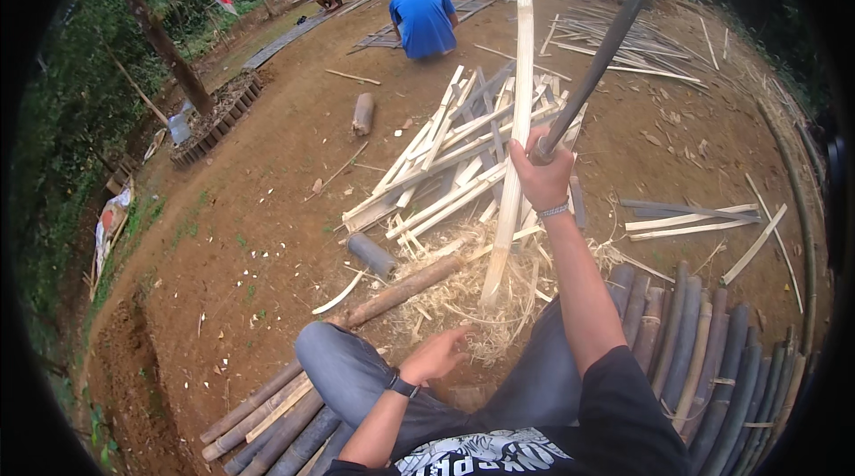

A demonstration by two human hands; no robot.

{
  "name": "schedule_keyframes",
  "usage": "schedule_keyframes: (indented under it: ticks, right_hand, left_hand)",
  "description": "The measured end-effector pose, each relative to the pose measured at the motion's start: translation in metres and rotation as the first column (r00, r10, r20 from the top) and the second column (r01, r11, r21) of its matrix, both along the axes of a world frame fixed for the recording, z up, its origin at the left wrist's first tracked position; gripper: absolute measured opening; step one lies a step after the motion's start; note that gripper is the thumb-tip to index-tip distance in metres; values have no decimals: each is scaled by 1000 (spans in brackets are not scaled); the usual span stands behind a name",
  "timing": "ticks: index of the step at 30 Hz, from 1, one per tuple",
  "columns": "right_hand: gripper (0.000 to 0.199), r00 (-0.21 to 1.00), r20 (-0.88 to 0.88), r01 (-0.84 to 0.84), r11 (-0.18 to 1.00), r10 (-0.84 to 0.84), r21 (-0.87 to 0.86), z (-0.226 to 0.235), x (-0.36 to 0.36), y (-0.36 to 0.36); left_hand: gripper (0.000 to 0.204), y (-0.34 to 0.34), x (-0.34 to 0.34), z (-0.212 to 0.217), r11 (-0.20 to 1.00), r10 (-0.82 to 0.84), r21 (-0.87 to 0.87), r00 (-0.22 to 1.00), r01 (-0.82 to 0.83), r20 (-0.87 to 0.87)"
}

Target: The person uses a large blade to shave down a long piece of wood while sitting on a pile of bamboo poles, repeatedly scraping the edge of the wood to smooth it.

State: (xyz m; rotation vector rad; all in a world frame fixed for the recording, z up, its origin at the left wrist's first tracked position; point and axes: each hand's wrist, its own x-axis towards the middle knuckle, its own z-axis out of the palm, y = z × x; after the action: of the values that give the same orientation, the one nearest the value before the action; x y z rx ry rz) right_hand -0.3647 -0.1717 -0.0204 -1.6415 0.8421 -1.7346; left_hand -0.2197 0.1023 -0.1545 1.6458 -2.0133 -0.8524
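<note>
My right hand (545, 180) is closed in front of me around the handle of a long dark-bladed machete (598, 62), whose blade slants up to the right. The thumb of that hand also lies against a long pale split-bamboo strip (518, 75). This strip stands nearly upright, its lower end by a heap of curly bamboo shavings (499, 329). Low over my lap, my left hand (436, 356) holds nothing, its fingers loosely bent and apart. Just beyond the shavings lies a pile of split bamboo strips (445, 151).
Bamboo poles (695, 342) are stacked at my right, with more poles (276, 423) at my left. A brown bamboo length (405, 289) and a short grey piece (371, 255) lie ahead. A person in blue (423, 17) crouches farther off, near other people.
</note>
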Motion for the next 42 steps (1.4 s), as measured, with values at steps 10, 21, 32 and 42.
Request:
schedule_keyframes:
  ticks: [10, 21, 32, 42]
  right_hand:
    - [23, 994, 105, -17, 984, 36, -179, -8, 21, 8]
    - [22, 996, 62, -46, 967, 64, -251, -8, 30, 9]
    - [23, 989, 119, -52, 951, 92, -305, -7, 41, 16]
    - [23, 963, 198, -140, 969, 181, -204, 2, 22, 9]
  left_hand:
    - [36, -71, -28, 88, 903, 411, 99, 779, -417, -474]
    - [21, -24, 8, 54, 886, 298, 427, 926, -178, -232]
    - [78, -35, 17, 94, 939, 285, 344, 564, -1, -775]
    - [29, -46, -1, 67, 907, 318, 420, 659, -3, -682]
